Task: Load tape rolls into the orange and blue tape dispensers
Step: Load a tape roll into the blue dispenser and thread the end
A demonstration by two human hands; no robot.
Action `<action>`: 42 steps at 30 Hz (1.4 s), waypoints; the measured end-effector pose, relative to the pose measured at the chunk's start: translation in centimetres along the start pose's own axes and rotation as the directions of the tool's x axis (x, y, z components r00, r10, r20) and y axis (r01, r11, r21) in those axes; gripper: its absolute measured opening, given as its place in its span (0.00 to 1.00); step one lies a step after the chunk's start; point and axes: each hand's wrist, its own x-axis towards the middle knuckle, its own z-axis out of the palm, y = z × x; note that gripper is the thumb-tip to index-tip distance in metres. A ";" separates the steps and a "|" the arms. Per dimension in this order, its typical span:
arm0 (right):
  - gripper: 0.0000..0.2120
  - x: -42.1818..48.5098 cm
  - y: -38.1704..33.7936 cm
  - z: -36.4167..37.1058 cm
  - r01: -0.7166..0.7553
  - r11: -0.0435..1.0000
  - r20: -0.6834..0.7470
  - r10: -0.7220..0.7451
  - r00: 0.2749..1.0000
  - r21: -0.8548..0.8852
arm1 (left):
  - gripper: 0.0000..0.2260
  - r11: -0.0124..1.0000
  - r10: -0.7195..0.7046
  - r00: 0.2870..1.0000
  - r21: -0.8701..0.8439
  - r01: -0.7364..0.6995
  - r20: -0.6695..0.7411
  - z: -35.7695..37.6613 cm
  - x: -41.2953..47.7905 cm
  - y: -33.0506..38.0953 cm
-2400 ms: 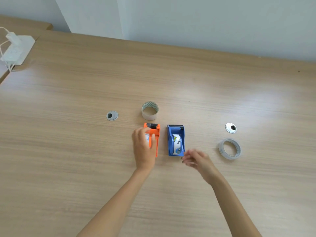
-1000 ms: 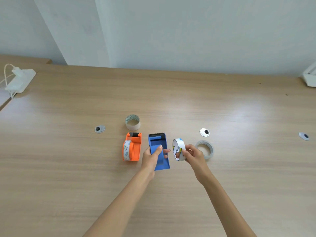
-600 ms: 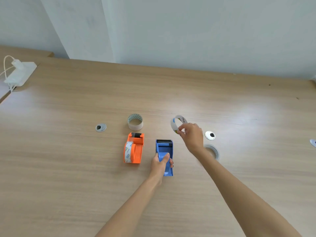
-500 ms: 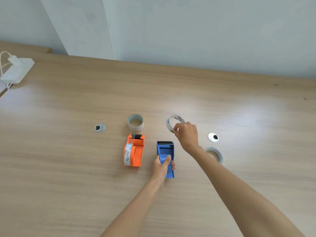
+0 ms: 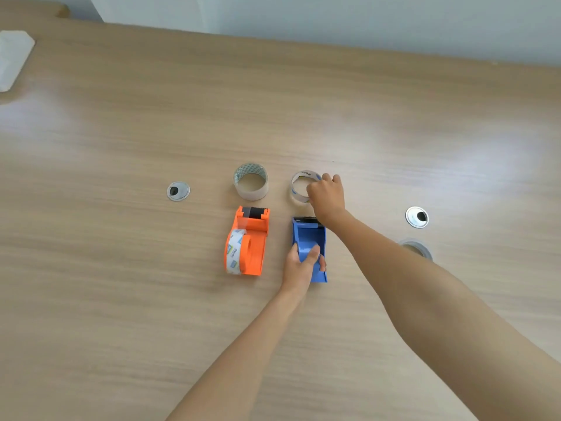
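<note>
- The blue dispenser (image 5: 309, 235) lies on the bench (image 5: 121, 299) near the middle of your view. Its cradle is bare, with no roll in it.
- Your left hand (image 5: 300, 265) grasps its near end from 6 o'clock, with the fingers (image 5: 322, 264) curled round the walls.
- At 12 o'clock from it, just past the cutter end, is the thin printed roll (image 5: 299, 185). Your right hand (image 5: 326, 196) has its fingers closed on the roll's right rim. I cannot tell whether the roll rests on the bench or hangs just above it.
- At 9 o'clock, just beside the blue one and apart from it, the orange dispenser (image 5: 253, 238) carries a loaded roll (image 5: 235, 256) on its hub, so that half looks done.
- What is left, as I judge it, is to seat a roll in the blue cradle and lead its end to the cutter.
- Spare stock: a wide clear roll (image 5: 251, 181) lies at 12 o'clock from the orange dispenser. A flat roll (image 5: 420, 247) lies at 3 o'clock from the blue one, partly behind your right forearm.
- Further out, one metal grommet (image 5: 178, 191) sits at 10 o'clock and a second grommet (image 5: 417, 217) at 2 o'clock.
</note>
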 end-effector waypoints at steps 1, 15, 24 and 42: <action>0.14 -0.1 0.0 0.4 -0.012 1.000 0.024 0.011 1.000 0.027 | 0.05 1.000 -0.006 1.000 -0.014 0.006 -0.002 0.0 -0.1 -0.1; 0.07 -18.1 9.9 7.8 -0.382 0.742 -0.155 0.541 0.826 0.551 | 0.06 0.982 -0.168 0.985 -0.075 0.171 0.034 -0.5 -0.3 0.2; 0.04 -22.6 9.6 10.6 -0.484 0.722 0.061 0.526 0.848 0.495 | 0.08 0.995 -0.088 0.993 -0.046 0.092 0.081 -0.6 -4.0 2.3; 0.06 -27.8 1.2 -7.3 0.022 -0.151 0.036 0.369 0.929 0.988 | 0.24 0.981 0.191 0.960 -0.069 -0.180 0.206 1.0 -13.0 6.7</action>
